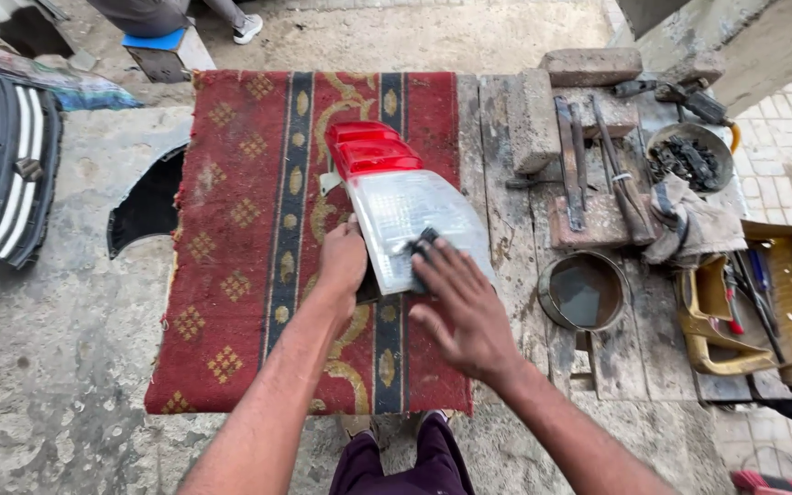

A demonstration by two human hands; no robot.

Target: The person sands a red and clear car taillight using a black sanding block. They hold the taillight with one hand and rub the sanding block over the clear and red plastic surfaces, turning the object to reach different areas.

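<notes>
Two bare hands work on one car tail light [405,206], which lies on a red patterned rug [240,266] spread over a wooden table [506,229]. The left hand [343,266] is closed on the light's near left edge, pinning it down. The right hand [465,307] lies flat and spread, its fingers [433,261] pressing a small dark pad [422,244] against the clear lens. Beyond the fingers the lens turns red. To the right of the right hand stand a round tin of dark liquid [584,291], a crumpled rag [689,220], a yellow tray of tools [753,302], metal bars [579,160], bricks [588,66] and a bowl of dark bits [689,156].

The likely risk: pressing hard could make the light skid on the rug if the left hand's grip loosens, or could scratch the lens unevenly. A wide elbow sweep could also knock the tin.
</notes>
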